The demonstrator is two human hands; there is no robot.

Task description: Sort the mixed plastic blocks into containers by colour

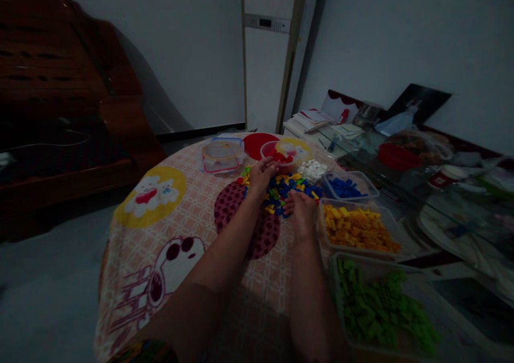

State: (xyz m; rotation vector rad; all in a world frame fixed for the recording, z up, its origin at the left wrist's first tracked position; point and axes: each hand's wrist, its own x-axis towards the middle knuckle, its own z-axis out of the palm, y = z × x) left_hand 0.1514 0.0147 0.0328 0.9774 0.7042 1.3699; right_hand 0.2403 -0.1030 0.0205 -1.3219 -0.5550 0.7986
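A mixed pile of small toy building blocks, mostly blue with yellow, green and some red, lies on the patterned tablecloth. My left hand reaches across the pile's far left side, fingers stretched out at the near rim of a round clear tub with red blocks inside. No block shows in those fingers. At the pile's near right edge, my right hand has its fingers loosely bent and apart, touching or just above the blocks. Whether a small piece is under its fingertips is hidden.
On the right stand clear boxes of blue blocks, yellow blocks and green blocks. White blocks lie beyond the pile. Lidded clear containers sit at the back left. A cluttered glass table adjoins the right side.
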